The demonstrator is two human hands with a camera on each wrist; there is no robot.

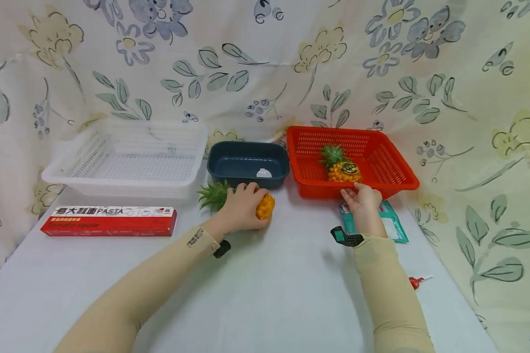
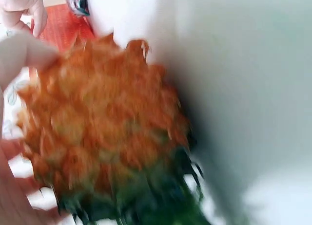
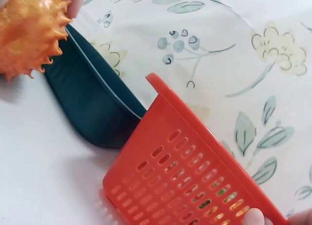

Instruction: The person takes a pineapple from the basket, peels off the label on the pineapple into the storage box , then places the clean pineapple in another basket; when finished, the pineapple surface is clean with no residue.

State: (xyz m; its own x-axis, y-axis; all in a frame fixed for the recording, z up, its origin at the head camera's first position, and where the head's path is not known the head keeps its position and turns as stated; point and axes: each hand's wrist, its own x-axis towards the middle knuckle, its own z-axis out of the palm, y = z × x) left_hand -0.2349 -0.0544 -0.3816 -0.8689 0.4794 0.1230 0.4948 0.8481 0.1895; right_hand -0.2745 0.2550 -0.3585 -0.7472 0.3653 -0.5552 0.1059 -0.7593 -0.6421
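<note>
Head view: left hand (image 1: 243, 211) wraps around a pineapple (image 1: 265, 206), fingers bent over its top, leafy crown pointing away from the red basket (image 1: 318, 191). Pineapple is left of the red basket and nearer the person; can't tell if its underside touches the tabletop (image 1: 274, 289). Right hand (image 1: 365, 202) pinches the red basket's front rim. Second pineapple (image 1: 335, 174) lies inside the red basket, near the front wall. Dark blue tub (image 1: 221, 175) is just left of the red basket, little gap between edges. Teal packet (image 1: 393, 220) in front of the red basket, partly behind the right wrist; lollipop (image 1: 415, 283) nearer the person, by the table's right edge. Farther left of the red basket: white basket (image 1: 123, 189), pasta box (image 1: 115, 223). Front-left of the red basket, broad tabletop stretch between forearms.
</note>
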